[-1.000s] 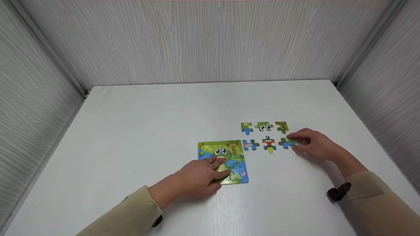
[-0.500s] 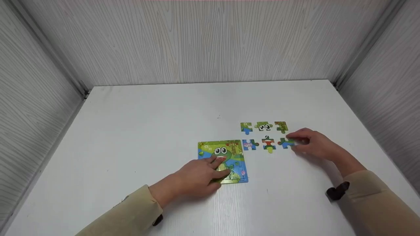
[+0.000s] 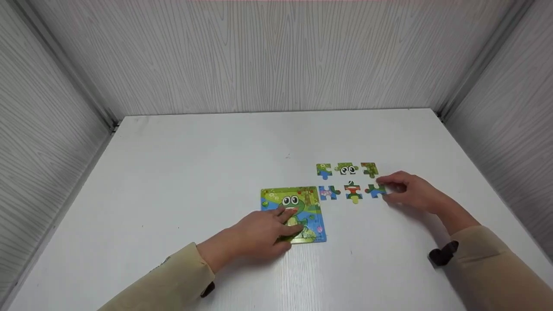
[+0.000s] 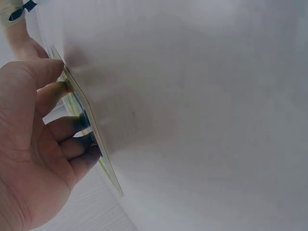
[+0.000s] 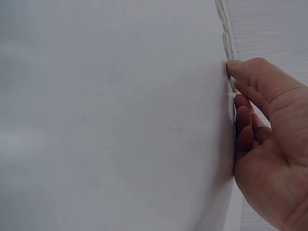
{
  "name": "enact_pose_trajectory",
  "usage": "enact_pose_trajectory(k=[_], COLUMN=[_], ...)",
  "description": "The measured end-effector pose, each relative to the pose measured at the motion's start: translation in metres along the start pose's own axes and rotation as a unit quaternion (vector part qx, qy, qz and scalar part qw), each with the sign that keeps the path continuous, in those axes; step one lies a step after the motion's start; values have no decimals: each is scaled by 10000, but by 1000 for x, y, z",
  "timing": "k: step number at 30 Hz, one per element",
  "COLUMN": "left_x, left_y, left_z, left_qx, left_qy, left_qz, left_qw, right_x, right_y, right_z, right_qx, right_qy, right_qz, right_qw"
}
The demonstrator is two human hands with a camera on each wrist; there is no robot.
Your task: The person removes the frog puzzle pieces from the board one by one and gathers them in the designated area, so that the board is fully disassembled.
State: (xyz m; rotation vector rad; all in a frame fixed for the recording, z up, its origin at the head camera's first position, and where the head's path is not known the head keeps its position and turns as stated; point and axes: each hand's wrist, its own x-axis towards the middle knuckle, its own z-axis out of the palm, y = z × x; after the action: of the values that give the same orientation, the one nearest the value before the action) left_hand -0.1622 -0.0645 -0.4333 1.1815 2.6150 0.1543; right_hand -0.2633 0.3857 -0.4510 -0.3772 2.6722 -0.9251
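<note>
The person's left hand (image 3: 262,233) is resting on a square frog puzzle (image 3: 314,218), fingers spread. The right hand (image 3: 412,192) is pinching a blue-and-green piece (image 3: 376,191) at the right end of the nearer row. Five other pieces (image 3: 353,193) are lying in two rows on the white worktop (image 3: 173,172).

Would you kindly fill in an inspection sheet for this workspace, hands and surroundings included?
Surface: white table, a few small dark specks.
Job's things: frog puzzle board, lying flat; six loose pieces beside it, in two rows of three.
Clutter: nothing seen.
Left hand: rests on the board, fingers spread.
Right hand: thumb and index finger at the near row's rightmost piece.
Cables: nothing seen.
Surroundings: wood-grain back panel and side panels.
</note>
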Motion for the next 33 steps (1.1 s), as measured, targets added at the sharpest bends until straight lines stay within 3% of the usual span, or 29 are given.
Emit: enact_pose_trajectory(k=[12,21,25,33], left_x=[5,3,2,-13], left_y=[1,-1,-3,-16], left_z=[-2,2,2,-6], left_qx=[-129,-86,-317,-778], left_qy=[16,391,517,588], left_qz=[-110,136,118,-354], left_qw=[9999,9991,9981,9946], right_x=[-2,-5,-7,-6], right_y=[-1,-4,-10,-46], right_z=[-1,0,-3,-6], right_qx=[257,363,330,300], right_qy=[9,307,521,784], right_qz=[280,172,162,-345], right_qw=[9993,9987,9980,9959])
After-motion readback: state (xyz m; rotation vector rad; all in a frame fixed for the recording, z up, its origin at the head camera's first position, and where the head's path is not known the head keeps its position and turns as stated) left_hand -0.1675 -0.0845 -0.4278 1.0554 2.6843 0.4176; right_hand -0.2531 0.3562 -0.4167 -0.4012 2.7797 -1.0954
